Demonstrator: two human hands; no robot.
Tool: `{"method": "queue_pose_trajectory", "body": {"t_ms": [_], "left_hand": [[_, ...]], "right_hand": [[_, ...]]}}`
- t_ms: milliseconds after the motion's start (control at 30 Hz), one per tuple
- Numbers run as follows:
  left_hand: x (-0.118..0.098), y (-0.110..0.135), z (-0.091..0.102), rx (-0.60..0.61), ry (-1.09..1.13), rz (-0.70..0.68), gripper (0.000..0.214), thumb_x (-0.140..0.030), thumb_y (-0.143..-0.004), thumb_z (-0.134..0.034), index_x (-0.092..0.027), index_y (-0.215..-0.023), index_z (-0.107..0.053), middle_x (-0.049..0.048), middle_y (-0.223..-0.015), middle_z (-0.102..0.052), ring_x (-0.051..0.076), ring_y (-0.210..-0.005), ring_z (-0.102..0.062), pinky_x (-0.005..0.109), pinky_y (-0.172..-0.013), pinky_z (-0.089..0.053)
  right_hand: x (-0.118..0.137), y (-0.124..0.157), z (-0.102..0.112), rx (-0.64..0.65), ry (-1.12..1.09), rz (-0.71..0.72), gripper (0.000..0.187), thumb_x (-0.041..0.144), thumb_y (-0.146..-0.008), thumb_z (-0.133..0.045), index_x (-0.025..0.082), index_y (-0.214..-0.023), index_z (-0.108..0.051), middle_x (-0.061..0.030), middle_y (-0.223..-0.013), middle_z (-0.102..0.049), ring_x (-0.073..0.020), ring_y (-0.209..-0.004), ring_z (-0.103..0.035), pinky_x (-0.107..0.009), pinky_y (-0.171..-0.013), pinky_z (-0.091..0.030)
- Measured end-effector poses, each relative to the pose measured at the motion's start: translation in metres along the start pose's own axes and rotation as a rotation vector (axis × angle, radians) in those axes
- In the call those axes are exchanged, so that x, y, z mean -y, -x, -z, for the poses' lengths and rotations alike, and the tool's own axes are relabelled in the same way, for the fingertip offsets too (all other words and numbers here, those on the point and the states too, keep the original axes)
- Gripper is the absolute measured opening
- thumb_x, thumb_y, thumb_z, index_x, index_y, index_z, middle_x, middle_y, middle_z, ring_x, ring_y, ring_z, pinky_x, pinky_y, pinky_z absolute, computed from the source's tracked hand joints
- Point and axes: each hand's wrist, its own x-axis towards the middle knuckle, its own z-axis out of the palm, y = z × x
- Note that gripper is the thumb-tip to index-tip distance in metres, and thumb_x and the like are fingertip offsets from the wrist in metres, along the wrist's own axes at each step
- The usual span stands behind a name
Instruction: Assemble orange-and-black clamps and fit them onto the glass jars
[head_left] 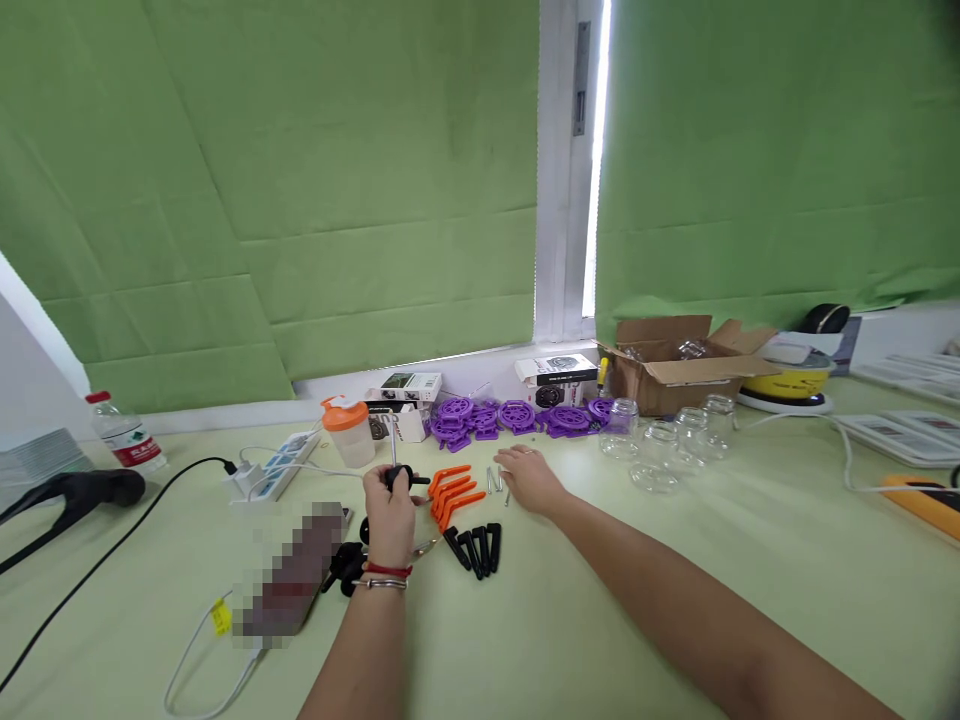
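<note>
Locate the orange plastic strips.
Head view, centre: the orange plastic strips lie between the left hand, gripping a black-handled tool, and the right hand, behind the black plastic pieces.

An object (292, 575) near the counter's (825, 560) front left is blurred out. An orange item (924, 500) is cut by the right edge. The small pins (496, 480) cannot be identified.

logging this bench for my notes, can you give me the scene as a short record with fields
left hand: left hand grips a black-handled tool, shaft upright
right hand: right hand open on the table, fingertips by the metal pins
between hands: orange pieces, black pieces nearer the person
behind: purple parts, glass jars, cardboard box
far left: power strip, water bottle
</note>
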Motion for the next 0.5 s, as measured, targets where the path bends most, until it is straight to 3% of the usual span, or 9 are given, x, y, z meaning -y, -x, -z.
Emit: {"method": "queue_pose_trajectory", "body": {"t_ms": [100,200,300,367,500], "left_hand": [[-0.003,0.002,0.001,-0.016,0.044,0.035,0.026,-0.028,-0.073,-0.056,-0.021,-0.093,-0.042,0.0000,-0.083,-0.053,0.012,-0.065,-0.058,0.020,-0.044,-0.046],[-0.005,0.001,0.002,-0.028,0.095,0.066,0.027,-0.027,-0.070,-0.058,-0.021,-0.093,-0.043,-0.0022,-0.079,-0.052,0.009,-0.058,-0.054,0.020,-0.045,-0.044],[-0.004,0.000,0.002,-0.063,0.145,0.118,0.026,-0.025,-0.068,-0.058,-0.021,-0.090,-0.046,-0.0036,-0.074,-0.049,0.008,-0.056,-0.051,0.019,-0.046,-0.042],[-0.003,0.000,0.001,-0.090,0.178,0.161,0.024,-0.025,-0.068,-0.058,-0.021,-0.089,-0.046,-0.0033,-0.074,-0.048,0.008,-0.057,-0.050,0.019,-0.046,-0.041],[-0.003,0.001,-0.001,-0.089,0.232,0.204,0.023,-0.029,-0.069,-0.059,-0.021,-0.088,-0.048,-0.0013,-0.079,-0.049,0.009,-0.061,-0.050,0.020,-0.047,-0.042]], "right_hand": [[0.029,-0.031,-0.010,0.095,-0.015,0.090,0.034,0.016,-0.085,-0.039,0.026,-0.105,-0.065,-0.0012,-0.134,-0.048,-0.0230,-0.125,-0.035,-0.040,-0.099,-0.026],[0.045,-0.051,-0.022,0.152,-0.024,0.076,0.034,0.010,-0.076,-0.048,0.024,-0.100,-0.067,-0.0041,-0.130,-0.052,-0.0282,-0.122,-0.038,-0.044,-0.093,-0.029],[0.048,-0.061,-0.030,0.212,-0.030,0.028,0.029,0.005,-0.067,-0.053,0.020,-0.085,-0.069,-0.0090,-0.100,-0.067,-0.0290,-0.103,-0.052,-0.042,-0.085,-0.034],[0.047,-0.063,-0.031,0.232,-0.036,0.007,0.025,0.003,-0.063,-0.055,0.019,-0.077,-0.068,-0.0085,-0.082,-0.068,-0.0274,-0.093,-0.056,-0.040,-0.082,-0.035],[0.044,-0.058,-0.024,0.175,-0.077,-0.020,0.024,0.003,-0.067,-0.052,0.017,-0.080,-0.067,-0.0085,-0.082,-0.067,-0.0252,-0.091,-0.057,-0.036,-0.082,-0.036]]}}
